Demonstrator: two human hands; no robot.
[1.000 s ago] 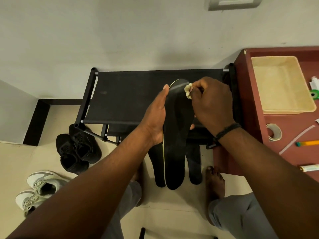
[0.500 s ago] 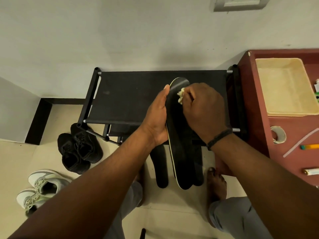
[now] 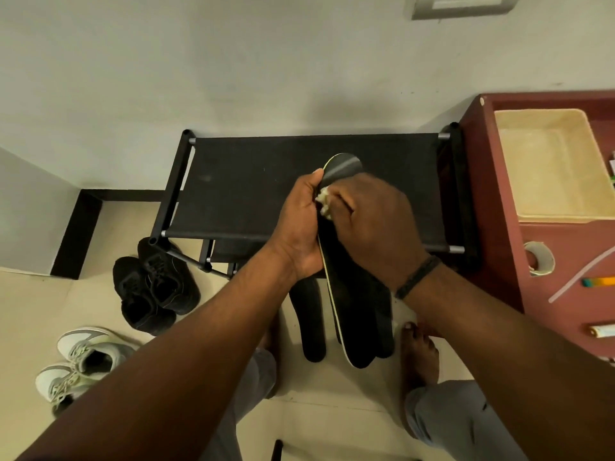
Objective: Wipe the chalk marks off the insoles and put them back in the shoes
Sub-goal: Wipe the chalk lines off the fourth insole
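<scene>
My left hand (image 3: pixel 299 227) grips a long black insole (image 3: pixel 352 311) with a pale edge, held lengthwise above the floor. My right hand (image 3: pixel 372 224) pinches a small crumpled pale cloth (image 3: pixel 325 206) and presses it on the insole's upper part. Two more black insoles (image 3: pixel 307 327) hang from the shoe rack's front and reach the floor behind the held one. On the floor at the left stands a pair of black shoes (image 3: pixel 153 284), with a pair of white and grey sneakers (image 3: pixel 80 361) in front of it.
A black shoe rack (image 3: pixel 253 181) stands against the wall. At the right a red table (image 3: pixel 565 254) carries a cream tray (image 3: pixel 552 168), a tape roll (image 3: pixel 539 257), pens and a tube. My bare feet (image 3: pixel 419 354) rest on the tiled floor.
My right hand has slid the cloth down the insole from its tip toward my left thumb. The insole has tilted a little to the right.
</scene>
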